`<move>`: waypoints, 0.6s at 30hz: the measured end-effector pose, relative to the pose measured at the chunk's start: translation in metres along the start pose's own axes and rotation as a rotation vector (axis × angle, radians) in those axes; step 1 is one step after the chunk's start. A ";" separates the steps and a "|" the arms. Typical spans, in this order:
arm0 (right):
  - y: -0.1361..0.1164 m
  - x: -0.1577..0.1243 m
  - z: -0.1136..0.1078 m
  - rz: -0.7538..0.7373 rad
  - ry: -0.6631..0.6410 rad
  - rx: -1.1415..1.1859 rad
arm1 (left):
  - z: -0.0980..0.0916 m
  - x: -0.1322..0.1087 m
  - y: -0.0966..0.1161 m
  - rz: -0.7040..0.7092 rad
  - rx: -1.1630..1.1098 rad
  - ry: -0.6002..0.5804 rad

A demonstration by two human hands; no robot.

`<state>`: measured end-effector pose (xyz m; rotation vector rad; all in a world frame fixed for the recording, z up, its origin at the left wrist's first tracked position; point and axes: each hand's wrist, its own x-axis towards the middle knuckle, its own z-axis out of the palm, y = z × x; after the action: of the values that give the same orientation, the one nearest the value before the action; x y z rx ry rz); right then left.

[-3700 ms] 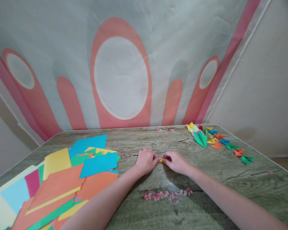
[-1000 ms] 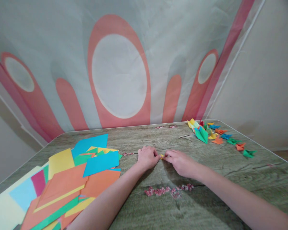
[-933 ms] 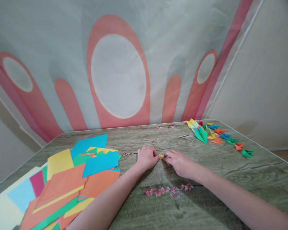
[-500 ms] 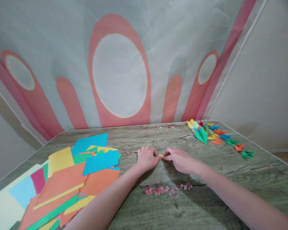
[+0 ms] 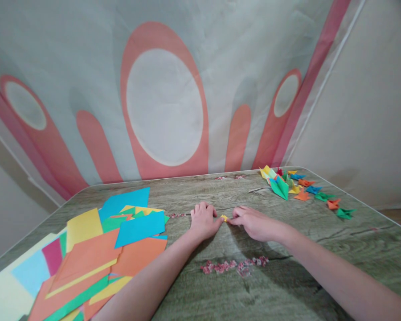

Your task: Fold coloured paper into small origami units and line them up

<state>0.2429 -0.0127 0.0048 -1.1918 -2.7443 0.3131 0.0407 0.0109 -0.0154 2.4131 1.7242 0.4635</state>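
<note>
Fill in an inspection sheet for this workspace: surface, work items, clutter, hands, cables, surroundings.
Surface: wood-grain tabletop with pink blossom patterns
Work items: small yellow paper piece near mid-table; folds too small to read
Clutter: overlapping coloured paper sheets at left; small folded paper pieces at far right
Hands: left hand, thumb at the yellow paper piece; right hand, fingertip at its other side
Cables: nothing seen
Surroundings: pink-and-grey backdrop behind the tabletop; plain wall at right

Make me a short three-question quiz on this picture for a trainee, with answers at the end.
1. What colour is the small piece of paper between the left hand and the right hand?
2. True or false: the flat paper sheets lie to the left of both hands.
3. Which printed pattern shows on the table: (a) blue stripes, (b) pink blossoms, (c) yellow stars?

Key: 1. Yellow. 2. True. 3. b.
</note>
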 end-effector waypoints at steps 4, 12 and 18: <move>0.001 -0.001 0.001 -0.015 0.050 -0.003 | 0.003 -0.002 -0.002 0.046 -0.043 0.038; 0.005 0.009 0.023 0.111 0.343 0.212 | 0.002 -0.004 -0.006 0.074 -0.143 0.027; 0.003 0.020 0.043 0.292 0.506 0.352 | 0.001 -0.003 -0.006 0.082 -0.183 0.035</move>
<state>0.2225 -0.0023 -0.0364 -1.3448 -1.9939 0.4334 0.0344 0.0100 -0.0191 2.3647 1.5272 0.6474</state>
